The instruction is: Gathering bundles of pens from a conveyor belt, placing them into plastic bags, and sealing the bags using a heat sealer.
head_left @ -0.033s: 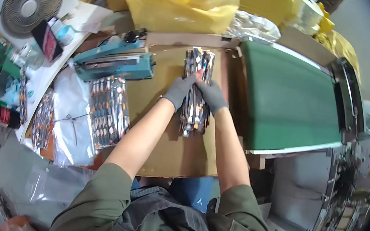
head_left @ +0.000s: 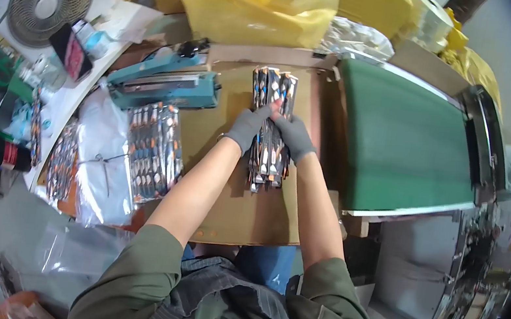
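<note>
A bundle of long, slim printed packets point(head_left: 274, 85), black with white, orange and blue patches, is between my two hands above a brown cardboard surface point(head_left: 207, 172). My left hand point(head_left: 247, 129), in a grey glove, is wrapped round the bundle's left side. From the other side my right hand point(head_left: 295, 137), gloved the same way, closes on it. The bare fingertips meet on top, near the bundle's middle. Both ends of the bundle show beyond the hands, and the lower ends are uneven.
Left of the cardboard sit a teal bag sealer point(head_left: 170, 89), a clear bag of similar packets point(head_left: 154, 154) and a stack of clear plastic bags point(head_left: 103, 163). A green conveyor belt point(head_left: 403, 142) runs on the right. Behind stands a yellow plastic bag point(head_left: 258, 11); a fan point(head_left: 47, 3) is far left.
The whole view has shifted slightly. The packets' ends sit a little differently within the bundle; both hands keep their hold at about the same place.
</note>
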A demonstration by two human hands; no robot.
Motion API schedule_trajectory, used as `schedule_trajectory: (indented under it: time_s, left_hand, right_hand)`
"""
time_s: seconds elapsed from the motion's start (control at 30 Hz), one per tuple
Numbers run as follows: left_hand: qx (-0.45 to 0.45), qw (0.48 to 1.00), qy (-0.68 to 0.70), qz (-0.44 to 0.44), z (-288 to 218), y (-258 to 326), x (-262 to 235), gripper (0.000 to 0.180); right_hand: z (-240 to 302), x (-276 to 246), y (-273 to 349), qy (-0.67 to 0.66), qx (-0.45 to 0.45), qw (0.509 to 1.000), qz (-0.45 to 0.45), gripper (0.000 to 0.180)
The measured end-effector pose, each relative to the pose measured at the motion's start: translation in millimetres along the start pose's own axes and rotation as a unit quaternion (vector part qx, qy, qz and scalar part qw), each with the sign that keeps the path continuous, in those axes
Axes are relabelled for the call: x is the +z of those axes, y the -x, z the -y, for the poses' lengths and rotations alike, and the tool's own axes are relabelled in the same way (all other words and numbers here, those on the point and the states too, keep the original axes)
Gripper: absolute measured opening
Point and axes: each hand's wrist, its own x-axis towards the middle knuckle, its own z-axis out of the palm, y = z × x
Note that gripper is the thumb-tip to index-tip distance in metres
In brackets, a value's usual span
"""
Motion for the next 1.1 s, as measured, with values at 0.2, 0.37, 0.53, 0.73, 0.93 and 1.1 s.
schedule_trajectory:
  time_s: [0.2,0.37,0.53,0.73,0.93,1.1]
  left_hand:
    - [0.22,0.971,0.013,0.098,-36,86,-27,0.065]
    - [0.276,0.94,-0.095,0.177,-53,145,-60,0.104]
    - [0.299,0.923,-0.128,0.205,-25,176,-73,0.085]
    - [0.084,0.919,0.138,0.359,1,267,-99,0.041]
    - [0.207,0.945,-0.237,-0.083,57,308,-232,0.024]
    - [0.147,0.72,-0.262,-0.625,85,314,-461,0.043]
  right_hand:
    - [35,36,56,-0.216,-0.179,0.959,0.041,0.063]
    - [69,40,101,-0.129,-0.214,0.951,0.182,0.113]
    - [72,90,156,-0.118,-0.233,0.949,0.175,0.109]
    - [83,127,189,-0.072,-0.103,0.963,0.238,0.083]
    - [31,185,184,-0.143,0.052,0.922,0.355,0.026]
    - [24,203,183,-0.198,0.078,0.918,0.336,0.017]
